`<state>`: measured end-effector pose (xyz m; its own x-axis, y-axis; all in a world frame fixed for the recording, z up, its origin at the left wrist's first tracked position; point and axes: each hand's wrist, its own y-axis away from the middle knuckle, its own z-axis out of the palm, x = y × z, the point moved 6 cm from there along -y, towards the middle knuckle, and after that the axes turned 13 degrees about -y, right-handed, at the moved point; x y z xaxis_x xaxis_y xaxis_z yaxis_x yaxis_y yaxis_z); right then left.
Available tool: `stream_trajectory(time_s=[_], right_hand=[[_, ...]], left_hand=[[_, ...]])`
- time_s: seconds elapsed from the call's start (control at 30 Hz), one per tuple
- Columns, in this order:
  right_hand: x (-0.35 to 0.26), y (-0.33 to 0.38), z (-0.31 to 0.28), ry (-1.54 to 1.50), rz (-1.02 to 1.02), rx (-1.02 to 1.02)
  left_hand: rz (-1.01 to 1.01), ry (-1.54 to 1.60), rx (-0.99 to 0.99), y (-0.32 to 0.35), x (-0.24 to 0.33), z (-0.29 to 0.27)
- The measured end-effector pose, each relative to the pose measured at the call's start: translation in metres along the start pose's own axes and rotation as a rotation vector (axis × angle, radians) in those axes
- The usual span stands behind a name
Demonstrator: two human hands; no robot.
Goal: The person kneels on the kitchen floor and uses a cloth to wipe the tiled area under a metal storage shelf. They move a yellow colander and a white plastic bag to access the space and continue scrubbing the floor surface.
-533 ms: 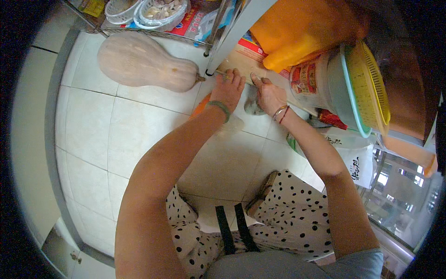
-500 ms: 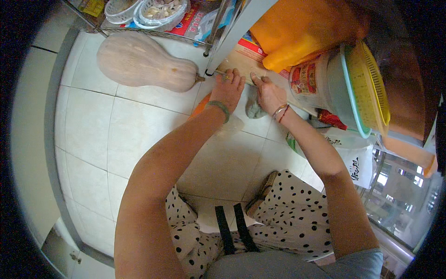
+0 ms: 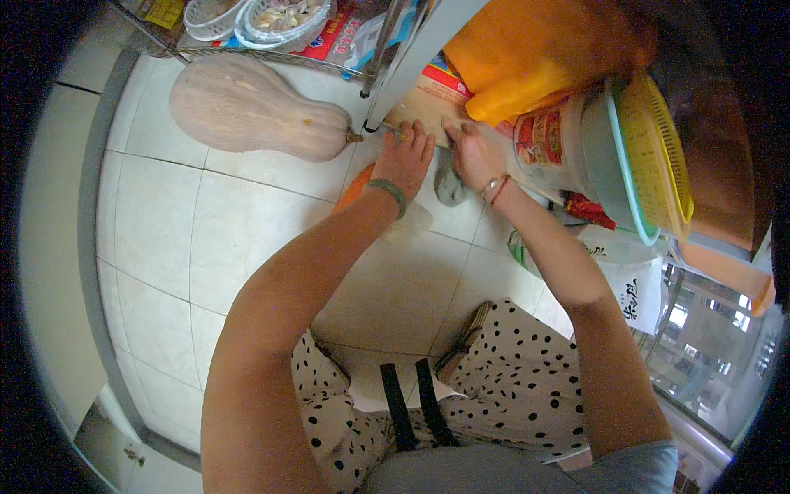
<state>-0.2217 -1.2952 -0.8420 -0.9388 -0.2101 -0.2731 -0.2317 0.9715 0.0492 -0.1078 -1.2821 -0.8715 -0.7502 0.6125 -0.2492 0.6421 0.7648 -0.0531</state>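
My left hand (image 3: 401,160), with a green bangle at the wrist, lies palm down at the front edge of a pale flat package (image 3: 421,107) beside a shelf post. Its fingers are stretched out and slightly apart over that edge. Close on its right, my right hand (image 3: 479,158) is curled at the same edge; its palm side and several fingers are hidden. A grey, soft-looking item (image 3: 450,184) shows just below the right hand; whether it is held, I cannot tell. Partly covered by my left wrist is something orange (image 3: 357,186) on the floor.
A large tan squash (image 3: 259,107) lies on the tiles at left. White baskets (image 3: 284,37) stand on a wire rack behind. At right are an orange cloth (image 3: 543,62), a clear tub (image 3: 547,140), a yellow colander (image 3: 654,152) and a white bag (image 3: 629,276).
My right hand has shifted slightly left and turned a little, its fingers drawn in more. The left hand stays almost in place.
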Motion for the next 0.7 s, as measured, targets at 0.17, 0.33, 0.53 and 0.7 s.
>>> stream_trajectory(time_s=[0.17,0.33,0.53,0.7], right_hand=[[0.009,-0.031,-0.001,0.047,0.195,-0.037],[-0.013,0.011,0.0,-0.051,0.163,-0.121],[-0.001,-0.02,-0.007,0.006,0.126,-0.089],[-0.007,-0.026,-0.002,0.05,0.202,-0.078]], left_hand=[[0.01,0.021,0.021,-0.003,0.001,-0.005],[0.0,-0.042,-0.006,0.003,-0.001,0.003],[-0.006,0.026,0.013,0.0,0.002,-0.003],[0.003,0.006,-0.018,0.0,0.002,-0.001]])
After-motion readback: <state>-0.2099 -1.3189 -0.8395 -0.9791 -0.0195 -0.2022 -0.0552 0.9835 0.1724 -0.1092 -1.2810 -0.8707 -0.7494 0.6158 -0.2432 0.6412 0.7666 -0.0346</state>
